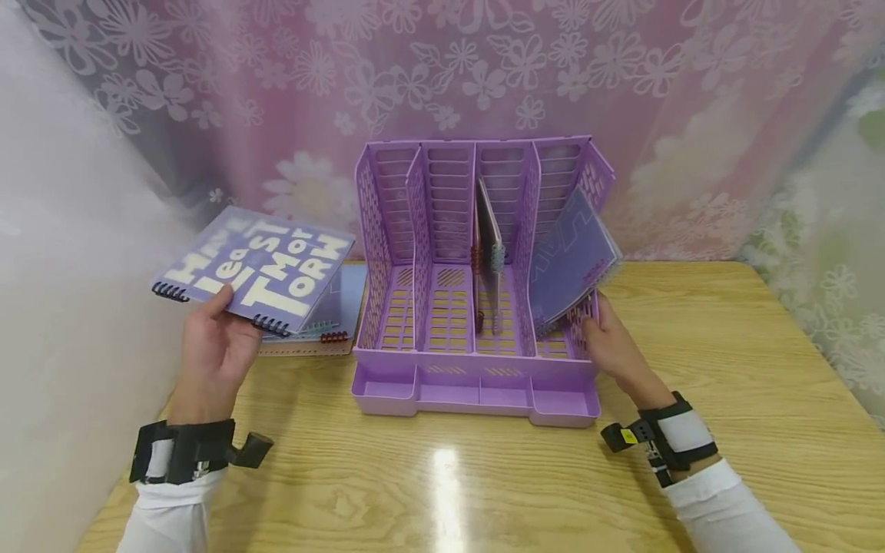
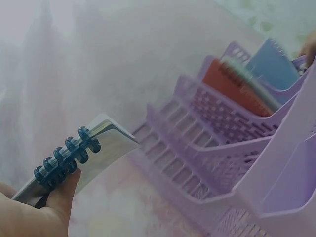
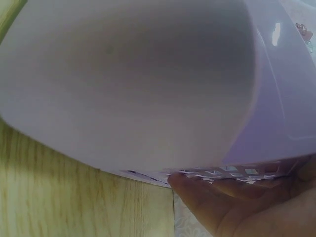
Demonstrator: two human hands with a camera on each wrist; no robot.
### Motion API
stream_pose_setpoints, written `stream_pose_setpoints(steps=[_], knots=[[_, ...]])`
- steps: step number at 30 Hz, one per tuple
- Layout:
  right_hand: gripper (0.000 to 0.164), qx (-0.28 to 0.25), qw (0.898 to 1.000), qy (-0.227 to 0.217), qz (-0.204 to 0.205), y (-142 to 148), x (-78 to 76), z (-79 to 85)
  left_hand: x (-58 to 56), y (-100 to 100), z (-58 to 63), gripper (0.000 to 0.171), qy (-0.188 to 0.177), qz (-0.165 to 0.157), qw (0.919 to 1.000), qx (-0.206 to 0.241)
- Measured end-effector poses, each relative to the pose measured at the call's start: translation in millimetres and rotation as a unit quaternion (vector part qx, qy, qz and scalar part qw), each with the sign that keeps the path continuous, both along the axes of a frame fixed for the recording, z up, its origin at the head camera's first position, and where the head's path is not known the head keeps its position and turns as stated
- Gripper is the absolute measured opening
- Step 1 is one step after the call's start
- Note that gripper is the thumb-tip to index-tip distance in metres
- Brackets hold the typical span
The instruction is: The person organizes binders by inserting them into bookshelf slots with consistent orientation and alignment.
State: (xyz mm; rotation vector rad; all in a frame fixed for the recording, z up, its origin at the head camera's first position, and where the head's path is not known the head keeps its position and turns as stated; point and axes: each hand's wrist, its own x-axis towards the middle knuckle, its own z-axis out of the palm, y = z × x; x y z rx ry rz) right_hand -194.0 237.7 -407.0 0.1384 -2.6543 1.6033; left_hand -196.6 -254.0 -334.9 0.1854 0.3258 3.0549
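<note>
In the head view my left hand (image 1: 220, 346) holds a spiral-bound notebook (image 1: 263, 265) by its bound edge, thumb on top. Its cover is blue-purple with big white lettering, and its rings show dark in the left wrist view. At the right side of a purple desk organizer (image 1: 387, 405), my right hand (image 1: 615, 349) grips the perforated side wall near its front edge. A blue notebook (image 1: 570, 257) leans to the right in the rightmost compartment, close to that hand. Thinner spiral notebooks (image 1: 492, 246) stand upright in the compartment left of it.
More spiral notebooks (image 1: 353, 299) lie stacked on the wooden table (image 1: 359, 476), left of the organizer and partly beneath the held one. Behind everything hangs a pink floral curtain (image 1: 470, 69). The organizer has a low divided tray (image 1: 442, 393) along its front.
</note>
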Motion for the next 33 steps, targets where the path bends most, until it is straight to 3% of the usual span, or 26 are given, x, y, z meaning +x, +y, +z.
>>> stream_pose_setpoints(steps=[4, 6, 10, 13, 16, 20, 26, 28, 30, 33], knots=[[0.055, -0.002, 1.0, -0.004, 0.002, 0, 0.5, 0.2, 10.0, 29, 8.5, 0.051, 0.091, 0.013, 0.9935, -0.067], [0.054, -0.002, 1.0, -0.003, -0.002, 0, 0.9, 0.3, 12.4, 46, 13.7, 0.051, 0.113, 0.029, 0.9873, -0.108], [0.054, -0.001, 1.0, 0.002, -0.009, 1, 1.5, 0.4, 14.6, 83, 23.8, 0.045, 0.092, 0.083, 0.9727, -0.196], [0.054, -0.008, 1.0, 0.007, -0.007, 1, 1.0, -0.5, 13.8, 109, 28.8, 0.039, 0.051, 0.126, 0.9563, -0.259], [0.054, -0.01, 1.0, 0.009, -0.005, 0, 0.5, -1.0, 10.1, 132, 29.9, 0.035, 0.036, 0.153, 0.938, -0.309], [0.054, -0.005, 1.0, 0.005, -0.01, -1, 1.3, -1.0, -0.2, 158, 25.5, 0.036, 0.055, 0.183, 0.9037, -0.383], [0.056, -0.01, 1.0, 0.0, -0.008, -2, 3.3, -1.1, -13.2, 181, 13.5, 0.034, 0.095, 0.223, 0.835, -0.494], [0.055, -0.009, 1.0, 0.002, -0.008, -2, 3.3, -0.8, -16.2, 188, 10.8, 0.036, 0.107, 0.223, 0.8167, -0.521], [0.055, -0.007, 1.0, 0.003, -0.009, -3, 2.9, -0.4, -19.6, 193, 8.6, 0.037, 0.116, 0.218, 0.7936, -0.556], [0.055, -0.006, 1.0, 0.002, -0.014, -2, 2.5, 0.1, -25.0, 200, 7.6, 0.039, 0.133, 0.214, 0.7511, -0.61]])
